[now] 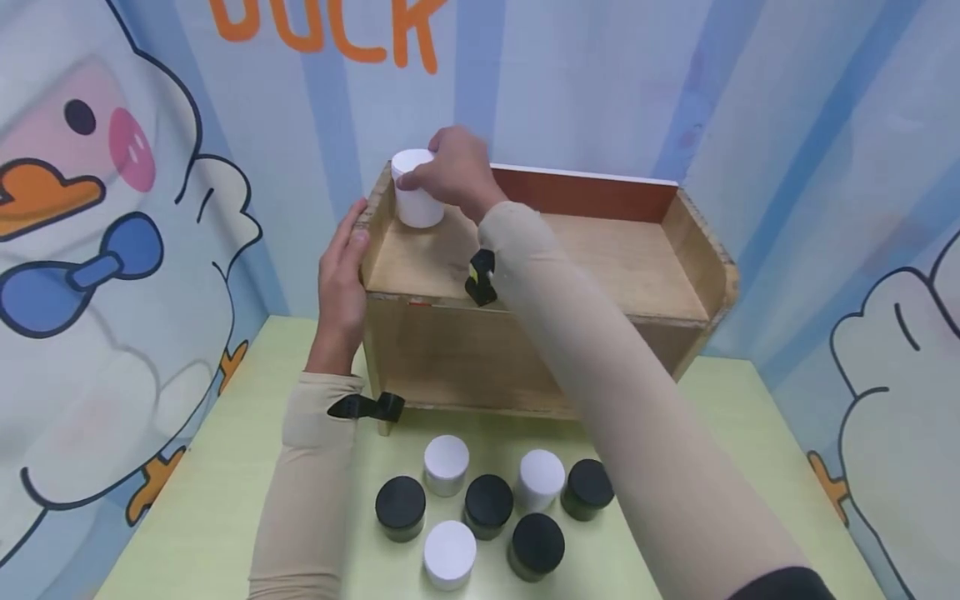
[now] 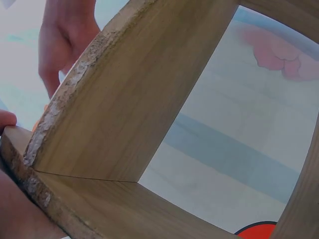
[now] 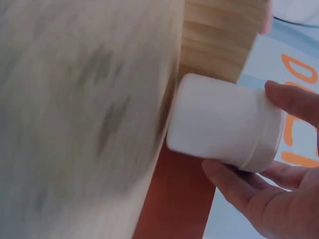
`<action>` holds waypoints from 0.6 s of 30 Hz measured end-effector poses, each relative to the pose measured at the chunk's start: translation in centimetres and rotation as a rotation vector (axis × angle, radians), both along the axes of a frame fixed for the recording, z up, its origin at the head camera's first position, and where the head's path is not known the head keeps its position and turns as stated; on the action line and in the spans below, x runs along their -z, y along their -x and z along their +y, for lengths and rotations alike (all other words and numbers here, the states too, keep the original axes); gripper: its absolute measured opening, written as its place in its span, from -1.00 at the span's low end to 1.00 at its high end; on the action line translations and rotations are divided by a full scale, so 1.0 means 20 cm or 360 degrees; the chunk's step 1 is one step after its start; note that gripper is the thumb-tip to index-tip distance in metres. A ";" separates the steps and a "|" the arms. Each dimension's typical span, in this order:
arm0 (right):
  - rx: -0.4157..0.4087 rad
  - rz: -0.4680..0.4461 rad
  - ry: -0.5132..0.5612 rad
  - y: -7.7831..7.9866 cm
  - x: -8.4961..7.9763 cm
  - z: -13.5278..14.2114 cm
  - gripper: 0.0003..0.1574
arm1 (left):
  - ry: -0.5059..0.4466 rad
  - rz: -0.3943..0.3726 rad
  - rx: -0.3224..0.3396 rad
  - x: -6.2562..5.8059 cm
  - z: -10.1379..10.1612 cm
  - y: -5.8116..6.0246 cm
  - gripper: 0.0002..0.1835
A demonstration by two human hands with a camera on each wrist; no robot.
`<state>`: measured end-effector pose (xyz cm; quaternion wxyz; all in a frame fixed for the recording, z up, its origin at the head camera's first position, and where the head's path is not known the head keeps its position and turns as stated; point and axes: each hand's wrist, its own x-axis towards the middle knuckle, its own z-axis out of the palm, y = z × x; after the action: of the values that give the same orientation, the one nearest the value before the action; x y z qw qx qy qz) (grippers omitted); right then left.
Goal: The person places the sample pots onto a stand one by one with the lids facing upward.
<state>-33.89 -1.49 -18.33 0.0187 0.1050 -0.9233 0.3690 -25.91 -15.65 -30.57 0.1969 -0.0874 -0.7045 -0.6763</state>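
A white lidded jar (image 1: 420, 204) stands at the left end of the wooden shelf's top board (image 1: 600, 258). My right hand (image 1: 461, 171) grips it near its lid; in the right wrist view the thumb and fingers (image 3: 232, 186) lie on opposite sides of the white jar (image 3: 219, 119), whose base is right at the board. My left hand (image 1: 345, 283) rests flat along the outside of the shelf's left side panel (image 1: 380, 208), fingertips at its upper edge. In the left wrist view the open compartment (image 2: 114, 99) under the top board shows, with rough, chipped front edges.
In front of the shelf, several jars stand on the pale green table (image 1: 202, 467): white-lidded ones such as the white jar (image 1: 446, 462) and black-lidded ones such as the black jar (image 1: 536, 546). A reddish-brown back panel (image 1: 592, 196) borders the top board. A printed curtain (image 1: 585, 83) hangs behind.
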 end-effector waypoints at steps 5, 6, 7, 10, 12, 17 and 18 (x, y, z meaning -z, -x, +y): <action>0.0049 0.0061 -0.0134 0.00 0.02 -0.03 -0.57 | -0.0021 0.0011 0.0016 0.02 0.02 0.00 -0.45; 0.0050 0.0064 -0.0146 0.00 0.02 -0.03 -0.56 | -0.0016 0.0011 0.0013 0.02 0.02 0.00 -0.45; 0.0047 0.0059 -0.0160 0.00 0.03 -0.03 -0.57 | -0.0009 0.0016 0.0009 0.02 0.03 0.00 -0.45; 0.0021 0.0034 -0.0198 0.00 0.03 -0.03 -0.61 | 0.0047 0.0001 -0.0025 0.02 0.03 0.00 -0.45; -0.0002 0.0014 -0.0235 0.00 0.04 -0.04 -0.55 | 0.0089 -0.0015 -0.0058 0.03 0.03 -0.01 -0.45; -0.0024 -0.0010 -0.0277 0.01 0.05 -0.03 -0.39 | 0.0112 -0.0003 -0.0090 0.04 0.04 -0.01 -0.45; -0.0015 -0.0015 -0.0279 0.01 0.05 -0.03 -0.37 | 0.0105 0.0006 -0.0084 0.04 0.04 -0.01 -0.45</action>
<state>-34.09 -2.10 -19.34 0.0034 0.1087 -0.9516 0.2873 -25.77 -14.83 -31.32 0.2129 -0.0764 -0.7281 -0.6471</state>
